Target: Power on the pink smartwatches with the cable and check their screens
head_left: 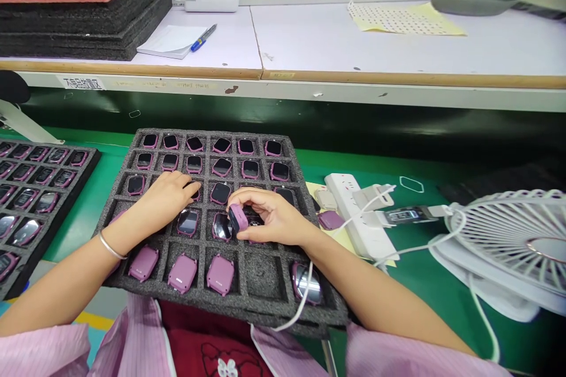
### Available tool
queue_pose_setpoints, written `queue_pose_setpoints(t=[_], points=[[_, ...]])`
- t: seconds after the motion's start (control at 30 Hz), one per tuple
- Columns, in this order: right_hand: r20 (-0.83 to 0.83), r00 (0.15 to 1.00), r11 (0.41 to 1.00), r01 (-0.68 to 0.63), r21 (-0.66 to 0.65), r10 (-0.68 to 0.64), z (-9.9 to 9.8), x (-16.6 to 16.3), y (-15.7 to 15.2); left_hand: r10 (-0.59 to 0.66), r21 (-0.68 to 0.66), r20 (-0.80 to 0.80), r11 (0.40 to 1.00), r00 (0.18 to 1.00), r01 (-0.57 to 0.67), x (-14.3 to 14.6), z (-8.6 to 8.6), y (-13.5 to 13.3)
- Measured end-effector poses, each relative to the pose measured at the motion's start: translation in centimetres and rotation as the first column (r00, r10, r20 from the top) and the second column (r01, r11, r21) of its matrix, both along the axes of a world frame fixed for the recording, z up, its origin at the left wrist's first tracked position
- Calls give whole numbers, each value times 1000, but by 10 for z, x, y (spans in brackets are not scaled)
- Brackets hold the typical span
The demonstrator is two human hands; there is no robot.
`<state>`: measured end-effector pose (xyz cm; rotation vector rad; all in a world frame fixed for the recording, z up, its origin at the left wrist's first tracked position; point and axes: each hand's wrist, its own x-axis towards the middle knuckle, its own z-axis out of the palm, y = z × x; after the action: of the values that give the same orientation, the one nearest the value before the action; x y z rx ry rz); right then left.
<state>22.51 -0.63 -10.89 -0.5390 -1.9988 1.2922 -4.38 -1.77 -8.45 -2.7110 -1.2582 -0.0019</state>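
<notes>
My right hand (269, 215) pinches a purple smartwatch body (239, 218), tilted on edge above the black foam tray (265, 309). My left hand (170, 195) reaches over the tray's third row. Its fingers are stretched out at a watch (196, 193) in its cell, partly covering it; whether they grip it cannot be seen. Most cells in view hold watches with dark screens up. In the front row, purple watches (220, 274) lie back up beside a bare cell (263, 275), and a screen-up watch (307, 283) lies at the right end.
A second watch tray (48, 218) sits left. To the right are a power strip (358, 212), a white fan (522, 241) and a white cable (300, 306) crossing the tray's edge. Foam stacks (79, 23), a notepad (172, 40) and a pen (203, 38) rest on the shelf. People are behind it.
</notes>
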Motion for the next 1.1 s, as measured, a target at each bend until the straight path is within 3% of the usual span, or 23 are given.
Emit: queue_pose_setpoints(t=[0.47,0.63,1.1], points=[[21,1000,1000,6,7,-6,1,-1,0,-41,106,0,994,999,41,1,5,-4],[26,1000,1000,-9,23,8,2,-1,0,-39,52,-46,998,998,41,1,6,-4],[40,999,1000,4,27,-5,2,-1,0,-12,79,-87,997,996,19,3,1,-8]])
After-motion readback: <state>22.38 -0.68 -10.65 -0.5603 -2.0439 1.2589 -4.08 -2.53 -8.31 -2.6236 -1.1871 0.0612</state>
